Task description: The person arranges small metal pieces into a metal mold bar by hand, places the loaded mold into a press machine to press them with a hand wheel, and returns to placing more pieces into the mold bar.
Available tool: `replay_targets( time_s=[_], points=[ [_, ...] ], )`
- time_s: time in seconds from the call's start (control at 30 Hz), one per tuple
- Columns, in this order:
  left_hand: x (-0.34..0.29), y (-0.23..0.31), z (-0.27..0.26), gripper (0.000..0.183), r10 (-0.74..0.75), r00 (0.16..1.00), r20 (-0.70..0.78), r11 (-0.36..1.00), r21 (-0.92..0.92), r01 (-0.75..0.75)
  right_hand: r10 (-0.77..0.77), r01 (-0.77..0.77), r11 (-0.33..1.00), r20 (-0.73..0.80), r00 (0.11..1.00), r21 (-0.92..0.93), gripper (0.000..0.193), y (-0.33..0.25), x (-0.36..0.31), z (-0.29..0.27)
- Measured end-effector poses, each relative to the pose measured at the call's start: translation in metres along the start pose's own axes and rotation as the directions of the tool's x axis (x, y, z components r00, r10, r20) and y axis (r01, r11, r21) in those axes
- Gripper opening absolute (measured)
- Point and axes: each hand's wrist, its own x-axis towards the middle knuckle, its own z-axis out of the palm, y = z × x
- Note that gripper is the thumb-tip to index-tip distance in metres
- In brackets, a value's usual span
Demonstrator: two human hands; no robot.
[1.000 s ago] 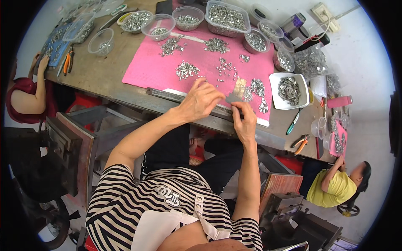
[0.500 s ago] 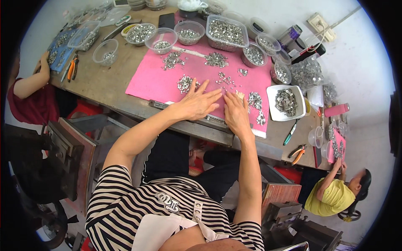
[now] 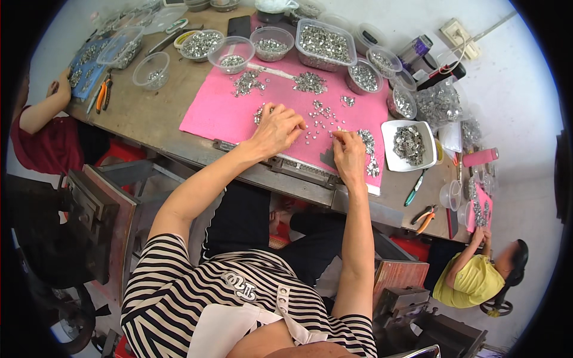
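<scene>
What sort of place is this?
Probably a small workshop handling tiny metal-looking parts: a plastic tub heaped with silvery pieces, orange-handled pliers on the bench, and a person in yellow working nearby.

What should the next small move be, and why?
I'd suggest the left hand pick up one loose, small, silver metal piece from the flat, bright-pink cloth: those pieces lie spread out just to its right, whereas the silver metal heap beside it looks crowded and is partly covered.
</scene>
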Motion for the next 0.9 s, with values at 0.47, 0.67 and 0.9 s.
replay_targets(
  time_s=[0.47,0.67,0.9],
  points=[
    [0.024,-0.009,0.009,0.009,0.109,0.991,0.08,0.981,0.153,-0.12,0.107,-0.096,0.972,0.04,0.993,-0.216,0.012,-0.004,0.015,0.019],
    [-0.005,0.038,0.0,0.008,0.087,0.993,0.078,0.994,-0.071,-0.081,0.081,-0.077,0.989,0.024,0.996,-0.128,0.01,-0.019,-0.007,-0.005],
    [-0.029,0.07,0.019,0.011,0.135,0.991,0.007,0.981,-0.14,-0.133,0.126,-0.123,0.983,-0.018,0.992,0.136,0.006,-0.039,-0.058,-0.025]
  ],
)
